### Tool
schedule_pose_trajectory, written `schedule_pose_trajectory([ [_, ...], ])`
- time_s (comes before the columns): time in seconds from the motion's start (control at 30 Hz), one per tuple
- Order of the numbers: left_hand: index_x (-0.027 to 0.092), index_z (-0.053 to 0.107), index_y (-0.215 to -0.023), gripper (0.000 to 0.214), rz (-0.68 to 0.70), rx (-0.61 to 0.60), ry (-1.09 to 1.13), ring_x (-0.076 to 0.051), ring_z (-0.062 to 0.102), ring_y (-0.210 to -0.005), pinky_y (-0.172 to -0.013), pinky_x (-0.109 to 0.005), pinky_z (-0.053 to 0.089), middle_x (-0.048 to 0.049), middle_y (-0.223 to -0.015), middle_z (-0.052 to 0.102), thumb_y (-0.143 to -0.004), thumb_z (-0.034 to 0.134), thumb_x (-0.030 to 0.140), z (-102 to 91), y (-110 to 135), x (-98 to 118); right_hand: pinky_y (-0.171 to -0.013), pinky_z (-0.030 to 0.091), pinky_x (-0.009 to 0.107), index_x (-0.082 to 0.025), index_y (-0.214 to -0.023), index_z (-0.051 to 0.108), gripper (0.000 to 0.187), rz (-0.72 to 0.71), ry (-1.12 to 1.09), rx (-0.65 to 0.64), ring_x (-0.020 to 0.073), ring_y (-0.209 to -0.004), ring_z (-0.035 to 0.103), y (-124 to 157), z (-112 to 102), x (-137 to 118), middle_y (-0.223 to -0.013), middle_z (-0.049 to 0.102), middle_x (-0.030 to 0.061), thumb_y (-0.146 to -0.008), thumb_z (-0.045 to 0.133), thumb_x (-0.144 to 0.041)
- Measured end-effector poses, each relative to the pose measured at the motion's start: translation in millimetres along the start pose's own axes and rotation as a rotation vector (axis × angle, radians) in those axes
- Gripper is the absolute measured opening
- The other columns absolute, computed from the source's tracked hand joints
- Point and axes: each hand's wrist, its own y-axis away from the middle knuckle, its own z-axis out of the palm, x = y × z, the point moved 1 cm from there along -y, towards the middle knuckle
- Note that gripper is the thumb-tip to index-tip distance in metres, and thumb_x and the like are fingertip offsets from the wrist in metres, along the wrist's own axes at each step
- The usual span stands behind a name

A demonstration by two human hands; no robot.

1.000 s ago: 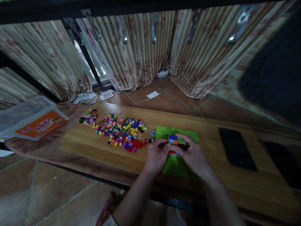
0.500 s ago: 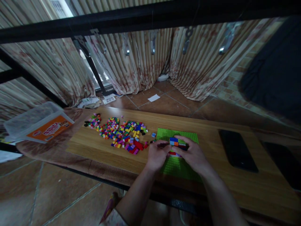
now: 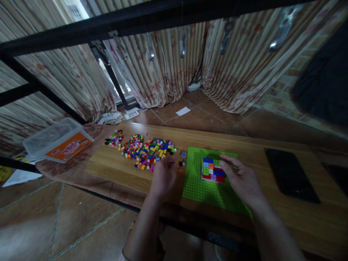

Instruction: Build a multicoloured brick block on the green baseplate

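Observation:
On the green baseplate sits a flat block of bricks in blue, red, orange, white and other colours. My right hand is at the block's right side, its fingers stretched out and apart; whether a fingertip touches the block I cannot tell. My left hand is at the right end of a pile of loose bricks, covering part of it. Its fingers are curled and partly hidden, so what they hold does not show. A small blue brick lies between the pile and the baseplate.
A black phone or tablet lies on the wooden board to the right. A clear plastic box with an orange label stands at the far left. A dark metal bar with hanging hooks crosses above.
My left hand has left the brick block and moved left to the loose bricks. My right hand has drawn back to the right, uncovering the block. The view has shifted slightly.

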Motion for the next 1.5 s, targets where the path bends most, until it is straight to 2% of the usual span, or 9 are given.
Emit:
schedule_pose_trajectory([
  [0.1,0.017,0.069,-0.085,0.020,0.090,-0.016,-0.196,-0.015,0.065,-0.078,-0.074,-0.026,0.049,-0.0043,-0.084,0.072,-0.077,0.054,0.006,-3.6,1.1,-1.7,-0.085,0.050,0.044,-0.023,-0.112,0.069,0.046,0.001,0.013,0.032,0.0261,-0.092,0.068,-0.3,-1.7,0.2,-0.106,0.072,0.0090,-0.083,0.055,-0.056],
  [0.27,0.019,0.067,-0.083,0.018,0.171,-0.134,-0.395,-0.015,0.064,-0.074,-0.067,-0.024,0.046,-0.0022,-0.081,0.070,-0.075,0.058,0.006,2.2,10.2,2.0,-0.085,0.050,0.042,-0.023,-0.111,0.069,0.044,-0.010,0.015,0.039,0.0252,-0.092,0.068,0.9,0.5,-2.8,-0.107,0.072,0.0090,-0.083,0.055,-0.055],
  [0.53,0.019,0.064,-0.076,0.016,0.213,-0.124,-0.629,-0.015,0.059,-0.068,-0.062,-0.026,0.040,-0.0054,-0.083,0.065,-0.085,0.052,0.015,9.0,16.2,9.6,-0.082,0.050,0.041,-0.022,-0.109,0.071,0.043,-0.052,0.057,0.062,0.0246,-0.088,0.068,2.5,0.0,-3.6,-0.107,0.073,0.0094,-0.084,0.055,-0.053],
  [0.73,0.020,0.064,-0.076,0.020,0.227,-0.131,-0.658,-0.016,0.061,-0.073,-0.066,-0.026,0.041,-0.0041,-0.082,0.065,-0.086,0.048,0.013,6.8,15.5,10.9,-0.088,0.048,0.043,-0.023,-0.110,0.070,0.041,-0.057,0.053,0.058,0.0260,-0.097,0.067,1.9,0.9,-2.1,-0.110,0.072,0.0089,-0.085,0.055,-0.052],
  [0.9,0.022,0.066,-0.088,0.022,0.188,-0.100,-0.717,-0.018,0.063,-0.077,-0.066,-0.027,0.042,-0.0045,-0.089,0.067,-0.083,0.048,0.010,3.2,13.5,9.5,-0.085,0.049,0.042,-0.022,-0.109,0.070,0.041,-0.061,0.051,0.055,0.0254,-0.094,0.067,2.0,0.8,-3.5,-0.108,0.072,0.0090,-0.085,0.054,-0.050],
  [1.13,0.021,0.065,-0.100,0.018,0.209,-0.054,-0.740,-0.019,0.063,-0.086,-0.073,-0.028,0.046,-0.0066,-0.099,0.066,-0.086,0.053,0.022,10.7,7.4,14.4,-0.084,0.050,0.040,-0.021,-0.108,0.071,0.039,-0.078,0.038,0.045,0.0228,-0.085,0.068,2.8,0.0,-5.4,-0.098,0.074,0.0074,-0.085,0.055,-0.048],
  [1.23,0.020,0.066,-0.099,0.018,0.222,-0.049,-0.757,-0.021,0.063,-0.089,-0.075,-0.029,0.047,-0.0089,-0.101,0.064,-0.088,0.053,0.026,15.1,3.5,16.3,-0.084,0.050,0.040,-0.021,-0.108,0.071,0.039,-0.088,0.035,0.044,0.0230,-0.087,0.068,3.3,-1.1,-6.1,-0.099,0.074,0.0079,-0.085,0.055,-0.048],
  [1.5,0.020,0.068,-0.094,0.021,0.215,-0.013,-0.742,-0.022,0.063,-0.088,-0.073,-0.030,0.047,-0.0088,-0.097,0.063,-0.088,0.048,0.018,15.4,-3.9,16.0,-0.081,0.051,0.040,-0.019,-0.107,0.071,0.038,-0.086,-0.009,0.045,0.0232,-0.085,0.069,3.5,-3.1,-7.7,-0.100,0.074,0.0096,-0.085,0.056,-0.047],
])
